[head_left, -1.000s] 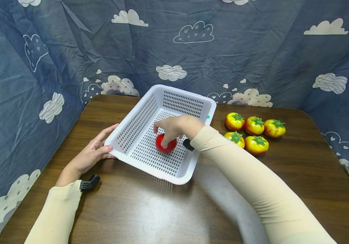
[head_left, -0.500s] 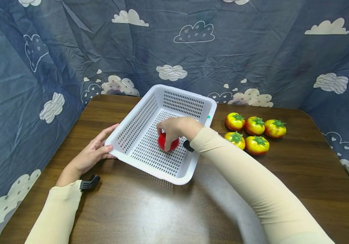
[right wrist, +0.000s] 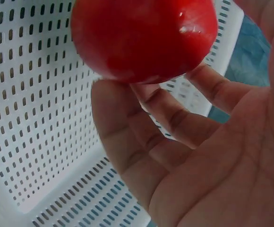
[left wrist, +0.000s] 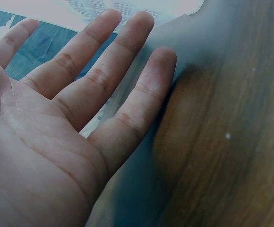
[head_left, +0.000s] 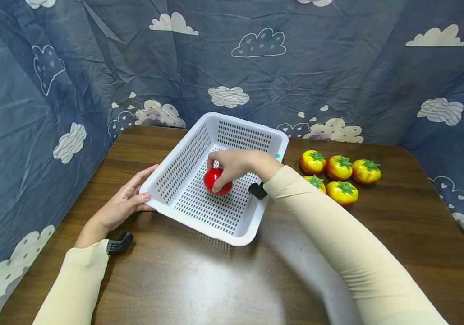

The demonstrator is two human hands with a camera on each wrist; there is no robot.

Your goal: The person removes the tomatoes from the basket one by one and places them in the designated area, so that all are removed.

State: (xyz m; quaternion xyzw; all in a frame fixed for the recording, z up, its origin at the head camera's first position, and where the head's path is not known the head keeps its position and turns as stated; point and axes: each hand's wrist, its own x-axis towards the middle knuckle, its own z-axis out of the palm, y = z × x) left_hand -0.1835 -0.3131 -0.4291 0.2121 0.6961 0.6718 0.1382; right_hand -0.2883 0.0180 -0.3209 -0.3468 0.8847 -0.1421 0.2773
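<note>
A white perforated plastic basket stands on the wooden table. Inside it, my right hand grips a glossy, round red tomato between thumb and fingers. The right wrist view shows the tomato at the fingertips, over the basket's slotted floor and walls; no green leaf shows on it. At the basket's near left corner, my left hand rests against the outer wall, thumb at the rim. Its fingers look spread and nearly straight in the left wrist view, tips by the basket wall.
Several yellow-red tomatoes with green leaves sit in two rows on the table, right of the basket. My right forearm partly covers one of them. A blue cloud-patterned cloth hangs behind the table.
My right hand has lifted the red tomato slightly off the basket floor, more of it now showing. The left hand and the basket stay in place.
</note>
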